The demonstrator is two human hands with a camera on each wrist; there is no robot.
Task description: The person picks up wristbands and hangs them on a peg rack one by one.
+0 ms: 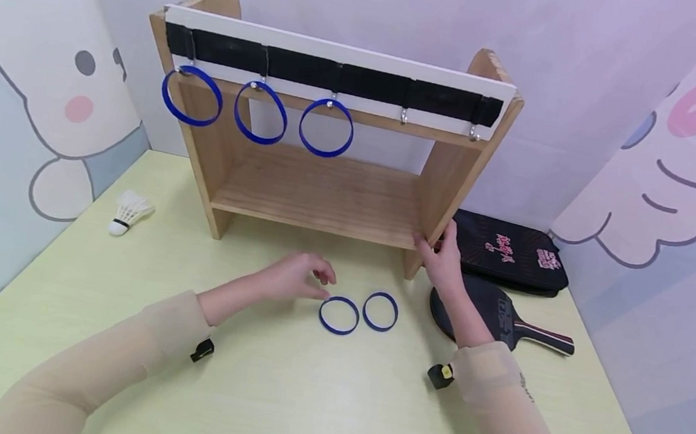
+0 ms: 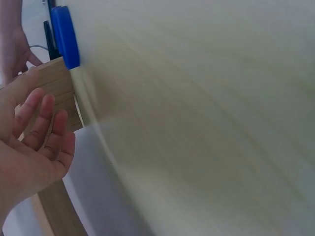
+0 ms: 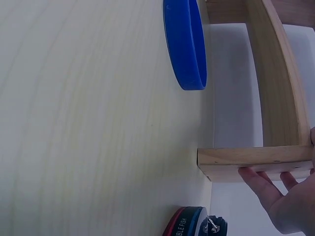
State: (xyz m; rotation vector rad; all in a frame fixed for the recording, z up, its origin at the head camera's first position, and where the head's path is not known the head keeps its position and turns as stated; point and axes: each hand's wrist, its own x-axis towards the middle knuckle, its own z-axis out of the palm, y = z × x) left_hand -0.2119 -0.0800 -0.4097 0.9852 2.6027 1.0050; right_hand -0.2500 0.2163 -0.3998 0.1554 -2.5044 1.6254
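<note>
The left hand (image 1: 296, 278), fingers loosely bent and empty, is just beside a blue ring (image 1: 337, 331). The right hand (image 1: 444, 262) grips the wooden shelf (image 1: 325, 189) at its side.

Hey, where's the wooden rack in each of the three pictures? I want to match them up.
Head: the wooden rack stands in the upper middle.
Left wrist: parts of the wooden rack show at the left, partly hidden by the left hand.
Right wrist: the wooden rack fills the upper right, cut off by the frame.
Shared landmark: the right hand, visible in all three.
</note>
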